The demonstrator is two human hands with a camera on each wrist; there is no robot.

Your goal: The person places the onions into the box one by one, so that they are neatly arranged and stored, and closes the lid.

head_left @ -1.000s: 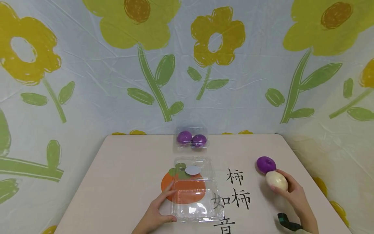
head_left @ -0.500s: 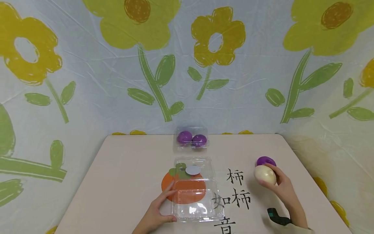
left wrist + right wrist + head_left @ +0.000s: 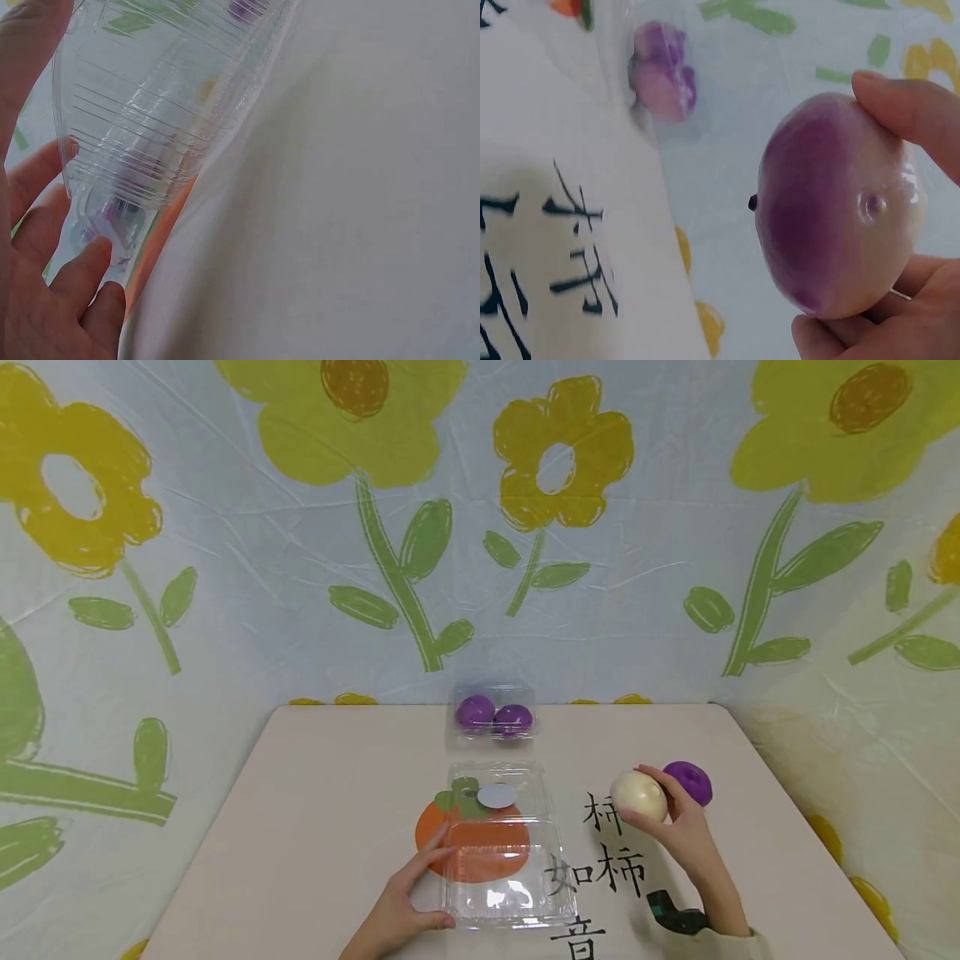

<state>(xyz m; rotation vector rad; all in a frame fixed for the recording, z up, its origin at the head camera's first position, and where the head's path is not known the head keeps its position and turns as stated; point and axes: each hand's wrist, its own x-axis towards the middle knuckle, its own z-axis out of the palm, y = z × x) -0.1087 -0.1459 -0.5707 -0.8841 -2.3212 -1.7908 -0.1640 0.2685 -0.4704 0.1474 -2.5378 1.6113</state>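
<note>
My right hand (image 3: 682,827) holds a round, glossy cream-and-purple model fruit (image 3: 639,797) off the table, thumb on one side and fingers on the other. In the right wrist view, the model fruit (image 3: 840,206) has a purple half, a pale half and a dark stem tip. A deeper purple model fruit (image 3: 688,782) lies behind that hand. My left hand (image 3: 401,897) holds the left end of an opened clear plastic clamshell box (image 3: 510,881), its thumb and index finger at the two corners. In the left wrist view the box (image 3: 150,112) looks ribbed and see-through.
At the table's back edge stands a clear box (image 3: 492,733) with two purple model fruits (image 3: 476,713) inside. The pale table (image 3: 330,777) bears a printed orange persimmon (image 3: 431,835) and black characters (image 3: 621,868). A flowered cloth (image 3: 645,568) hangs behind and at both sides.
My right hand has carried the cream-and-purple model fruit leftward, away from the right side and past the purple one, which stays put. My left hand and the clamshell box have not moved.
</note>
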